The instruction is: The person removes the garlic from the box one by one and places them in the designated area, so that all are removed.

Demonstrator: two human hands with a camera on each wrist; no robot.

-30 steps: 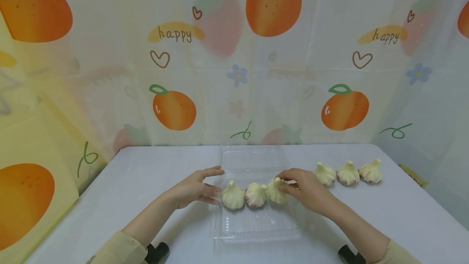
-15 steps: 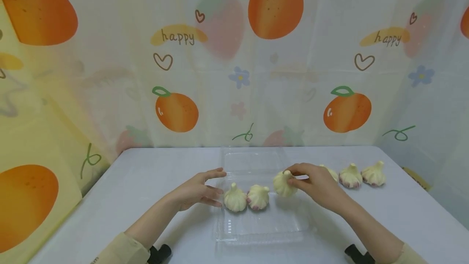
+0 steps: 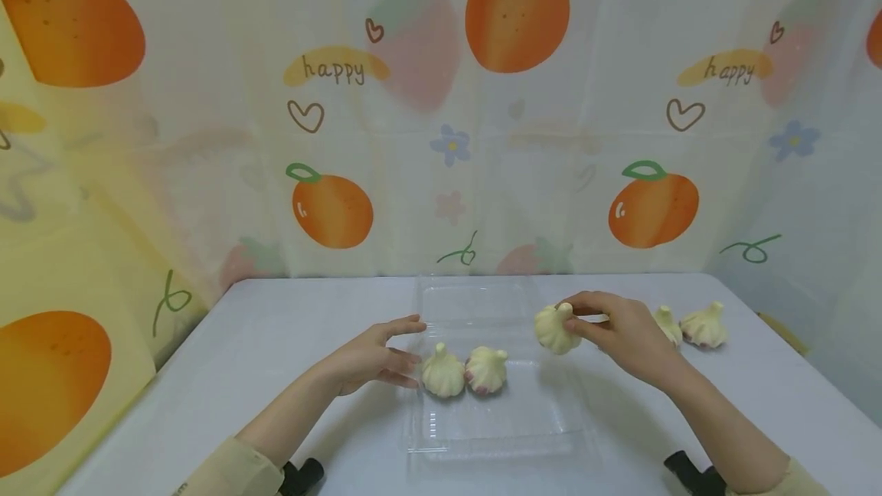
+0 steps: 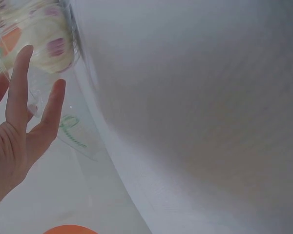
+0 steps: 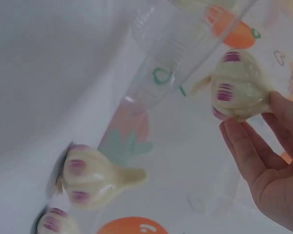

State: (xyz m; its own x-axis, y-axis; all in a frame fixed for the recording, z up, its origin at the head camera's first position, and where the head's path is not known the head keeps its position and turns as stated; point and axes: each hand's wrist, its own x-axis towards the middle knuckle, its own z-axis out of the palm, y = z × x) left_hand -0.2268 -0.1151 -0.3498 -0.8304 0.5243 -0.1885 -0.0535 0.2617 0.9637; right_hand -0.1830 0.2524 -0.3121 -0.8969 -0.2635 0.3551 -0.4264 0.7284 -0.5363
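Note:
Two garlic bulbs, a left one [image 3: 443, 371] and a right one [image 3: 486, 370], stand side by side in a clear plastic box [image 3: 496, 438] with its lid [image 3: 475, 303] folded back behind. My right hand [image 3: 623, 335] pinches a third garlic bulb [image 3: 556, 329] between thumb and fingers, raised above the box's right side. In the right wrist view this held bulb [image 5: 241, 85] shows purple streaks. At the box's left wall my left hand [image 3: 368, 358] has its fingers spread and holds nothing. The left wrist view shows its fingertips [image 4: 23, 53] close to the plastic.
Right of the box, garlic bulbs stand in a row on the white table [image 3: 331, 435]; a far right bulb [image 3: 703, 325] and a partly hidden bulb [image 3: 667, 325] show beside my right hand. A fruit-printed curtain [image 3: 413, 174] hangs behind the table.
My right hand has lifted the third garlic bulb out of its place beside the other two and carried it up and to the right. The left hand keeps its place.

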